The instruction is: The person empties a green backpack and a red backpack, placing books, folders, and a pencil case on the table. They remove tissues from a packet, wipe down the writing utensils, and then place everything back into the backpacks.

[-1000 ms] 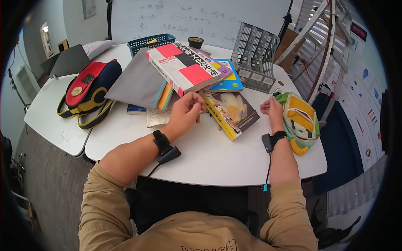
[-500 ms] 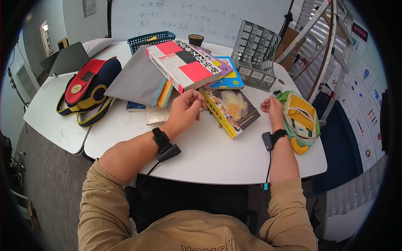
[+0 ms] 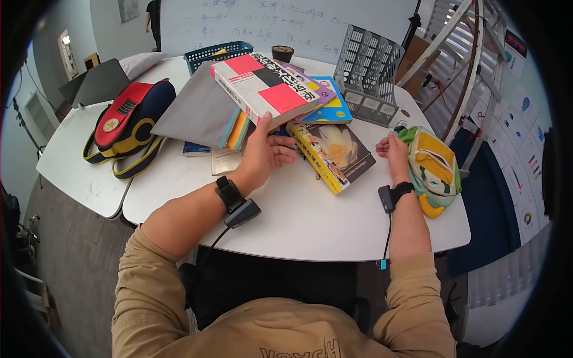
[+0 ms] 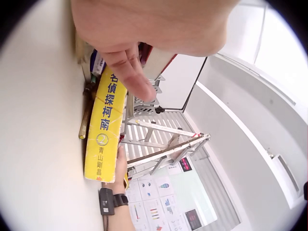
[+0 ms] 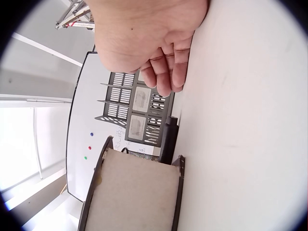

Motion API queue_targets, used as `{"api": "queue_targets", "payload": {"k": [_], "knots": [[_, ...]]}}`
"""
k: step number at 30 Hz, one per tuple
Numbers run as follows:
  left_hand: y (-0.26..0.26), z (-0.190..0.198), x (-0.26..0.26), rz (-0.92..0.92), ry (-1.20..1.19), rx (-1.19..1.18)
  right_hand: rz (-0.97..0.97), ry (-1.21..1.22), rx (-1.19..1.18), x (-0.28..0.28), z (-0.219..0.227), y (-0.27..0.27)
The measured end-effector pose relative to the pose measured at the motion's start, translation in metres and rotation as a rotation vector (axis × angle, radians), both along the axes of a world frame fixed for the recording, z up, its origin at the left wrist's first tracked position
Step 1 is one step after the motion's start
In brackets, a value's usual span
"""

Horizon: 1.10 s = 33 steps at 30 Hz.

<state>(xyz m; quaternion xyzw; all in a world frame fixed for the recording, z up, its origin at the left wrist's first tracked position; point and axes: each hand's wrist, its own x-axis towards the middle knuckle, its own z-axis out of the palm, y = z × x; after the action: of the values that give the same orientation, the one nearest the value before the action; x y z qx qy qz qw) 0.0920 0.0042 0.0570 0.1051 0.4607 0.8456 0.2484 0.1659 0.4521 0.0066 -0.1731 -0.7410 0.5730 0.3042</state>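
Currently, the left hand (image 3: pixel 262 156) is hovering with its thumb raised and its fingers loosely spread, holding nothing; whether the thumb is touching the thick red-and-white book (image 3: pixel 279 95) cannot be told. The right hand (image 3: pixel 394 158) is resting on the bench (image 3: pixel 298 230), empty, its fingers loosely bent, just beside the green-and-yellow bag (image 3: pixel 434 160). Between the hands, the yellow-spined comic (image 3: pixel 315 160) is lying against the dark flower-covered book (image 3: pixel 347 150). Beyond them, the thick red-and-white book is lying tilted on the pile, overlapping the gray folder (image 3: pixel 194 116) and the purple book (image 3: pixel 326 93). The blue-and-yellow book (image 3: pixel 335 113) is lying near the gray file rack (image 3: pixel 365 77). Farther left, the red-and-navy backpack (image 3: pixel 136 113) is sitting with its straps forward.
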Motion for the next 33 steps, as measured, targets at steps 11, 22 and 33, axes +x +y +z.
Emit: {"api": "queue_targets", "payload": {"k": [11,22,33], "knots": [[0.001,-0.007,-0.005,0.036,0.332,0.017,-0.009,0.178,0.047,0.001,0.017,-0.015],[-0.007,0.003,0.016,-0.15,0.609,-0.152,0.722,0.254,0.005,0.024,0.07,-0.106],[-0.005,-0.021,-0.008,-0.554,0.332,0.092,1.046,0.233,-0.652,0.037,0.081,-0.131]]}}
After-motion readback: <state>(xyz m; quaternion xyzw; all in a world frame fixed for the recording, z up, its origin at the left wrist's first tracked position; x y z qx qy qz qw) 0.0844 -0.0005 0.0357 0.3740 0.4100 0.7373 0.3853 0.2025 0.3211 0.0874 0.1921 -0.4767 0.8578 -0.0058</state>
